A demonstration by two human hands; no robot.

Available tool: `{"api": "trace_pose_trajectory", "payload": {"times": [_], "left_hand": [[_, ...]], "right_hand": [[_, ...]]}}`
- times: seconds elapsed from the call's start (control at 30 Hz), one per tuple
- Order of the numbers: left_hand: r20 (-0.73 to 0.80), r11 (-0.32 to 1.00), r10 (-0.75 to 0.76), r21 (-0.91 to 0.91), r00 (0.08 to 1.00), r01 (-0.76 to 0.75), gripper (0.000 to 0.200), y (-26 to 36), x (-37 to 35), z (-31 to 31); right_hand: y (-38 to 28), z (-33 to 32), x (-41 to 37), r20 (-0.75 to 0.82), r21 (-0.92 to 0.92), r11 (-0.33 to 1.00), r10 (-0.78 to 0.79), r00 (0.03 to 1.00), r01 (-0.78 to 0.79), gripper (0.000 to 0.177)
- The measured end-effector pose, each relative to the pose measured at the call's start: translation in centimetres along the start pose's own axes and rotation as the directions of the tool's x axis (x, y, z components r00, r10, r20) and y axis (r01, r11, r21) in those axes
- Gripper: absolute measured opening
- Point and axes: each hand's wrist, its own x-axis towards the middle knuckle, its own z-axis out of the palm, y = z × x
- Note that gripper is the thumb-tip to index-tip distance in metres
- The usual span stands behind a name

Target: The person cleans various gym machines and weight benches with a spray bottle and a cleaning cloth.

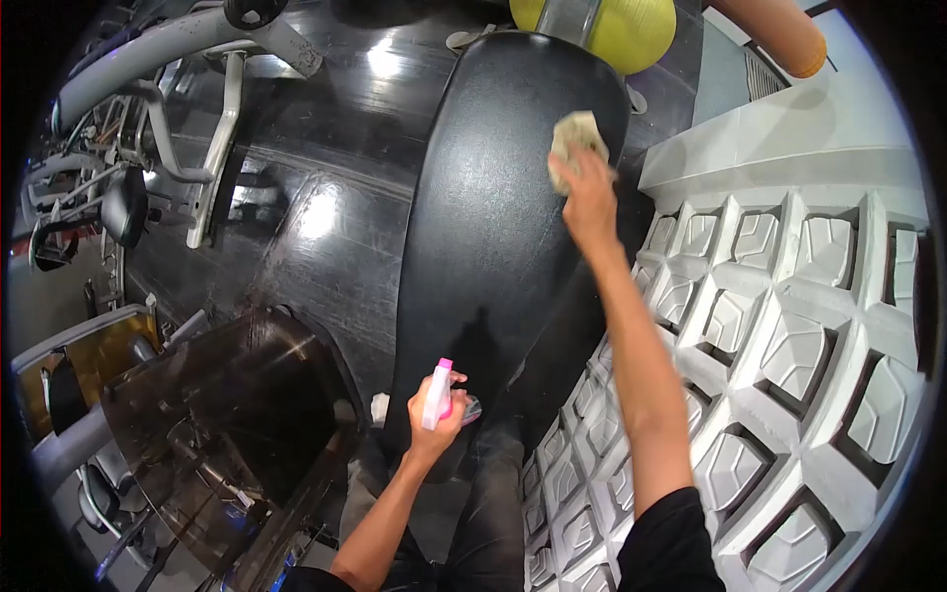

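A long black padded bench stretches away from me down the middle of the head view. My right hand presses a crumpled beige cloth onto the bench's right side, near its far end. My left hand, close to my body over the near end of the bench, is wrapped around a spray bottle with a white and pink trigger head. Most of the bottle's body is hidden by the fingers and the angle.
A white wall of moulded geometric panels runs close along the right. Grey gym machine frames stand at the left, with a dark translucent cover nearer me. A yellow-green ball and an orange-brown cylinder are at the far end.
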Motion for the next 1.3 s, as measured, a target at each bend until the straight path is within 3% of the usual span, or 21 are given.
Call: {"api": "trace_pose_trajectory", "payload": {"times": [0.23,0.3,0.37,0.43,0.5,0.53,0.57,0.63,0.67,0.7,0.73,0.8,0.9,1.03,1.1,1.3], "left_hand": [[0.081,1.000,0.010,0.019,0.997,-0.012,0.019,-1.8,-3.0,-3.0],[0.104,0.998,0.002,0.055,0.995,-0.008,0.019,-2.5,-4.5,-5.1],[0.118,0.996,0.007,0.086,0.993,-0.017,0.019,-3.3,-5.4,-7.0],[0.122,0.992,-0.044,0.123,0.992,0.029,0.020,-4.3,-6.4,-8.7],[0.116,0.991,-0.052,0.125,0.992,0.037,0.020,-4.9,-6.9,-10.0],[0.137,0.987,-0.072,0.150,0.988,0.051,0.021,-4.8,-7.1,-10.5],[0.157,0.983,-0.092,0.174,0.983,0.064,0.021,-4.8,-7.3,-11.0],[0.171,0.972,-0.032,0.233,0.985,-0.009,0.022,-5.6,-7.2,-11.4],[0.184,0.973,-0.032,0.229,0.982,-0.011,0.022,-5.3,-7.0,-11.3],[0.196,0.974,-0.036,0.225,0.980,-0.009,0.022,-5.0,-6.9,-11.0],[0.195,0.974,-0.042,0.225,0.980,-0.003,0.022,-5.0,-6.7,-10.7],[0.194,0.970,-0.012,0.241,0.981,-0.036,0.022,-5.0,-6.2,-9.6],[0.159,0.976,-0.046,0.215,0.986,0.011,0.021,-3.9,-5.8,-7.5],[0.094,0.983,-0.097,0.167,0.991,0.080,0.020,-4.0,-6.1,-5.6],[0.039,0.984,-0.147,0.109,0.988,0.142,0.020,-3.4,-6.2,-4.7],[0.009,0.994,-0.054,0.095,0.998,0.053,0.020,-4.1,-6.7,-5.0]], "right_hand": [[-12.5,1.0,-20.7,0.236,0.151,0.951,0.230,0.944,-0.270,0.060],[-15.7,2.9,-28.2,0.248,0.218,0.935,0.222,0.943,-0.278,0.065],[-19.9,3.0,-33.6,0.405,0.225,0.903,0.256,0.878,-0.367,0.069],[-23.3,4.0,-39.2,0.460,0.289,0.886,0.204,0.864,-0.363,0.073],[-25.8,2.8,-41.5,0.577,0.451,0.762,0.148,0.803,-0.465,0.073],[-26.3,2.8,-41.9,0.656,0.471,0.703,0.126,0.744,-0.533,0.072],[-25.8,2.6,-41.8,0.655,0.470,0.704,0.126,0.745,-0.533,0.072],[-23.1,1.6,-39.1,0.558,0.531,0.747,0.047,0.828,-0.400,0.071],[-20.9,0.3,-34.2,0.431,0.663,0.675,0.009,0.902,-0.323,0.066],[-18.5,0.3,-30.7,0.347,0.510,0.828,0.049,0.937,-0.232,0.059],[-15.5,0.3,-26.7,0.218,0.423,0.899,0.022,0.976,-0.115,0.043],[-10.8,-0.6,-19.2,-0.009,0.257,0.956,0.149,0.989,-0.141,0.060],[-4.8,-1.6,-8.7,-0.136,0.161,0.980,0.135,0.981,-0.113,0.067],[-2.5,0.8,-5.3,-0.062,0.130,0.981,0.150,0.987,-0.141,0.067],[-4.0,1.7,-7.5,-0.037,0.098,0.992,0.084,0.996,-0.080,0.068],[-10.9,2.4,-17.5,0.170,0.095,0.988,0.100,0.980,-0.117,0.062]]}}
